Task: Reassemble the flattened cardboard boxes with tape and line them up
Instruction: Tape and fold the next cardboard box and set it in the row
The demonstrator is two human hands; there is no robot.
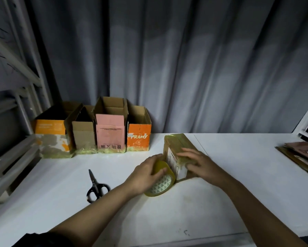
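The left hand [146, 172] grips the tape roll [161, 182] against the box [178, 154] lying on the table [221, 202]; the right hand [194, 160] presses flat on the box; I would pull the tape tight and smooth

Glossy tape roll [160, 179], matt cardboard box [178, 148]

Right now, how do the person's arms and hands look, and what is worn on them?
Both forearms are bare. The left hand and right hand wear no gloves, and no rings or watch can be seen. A dark sleeve shows only at the left upper arm, at the lower frame edge.
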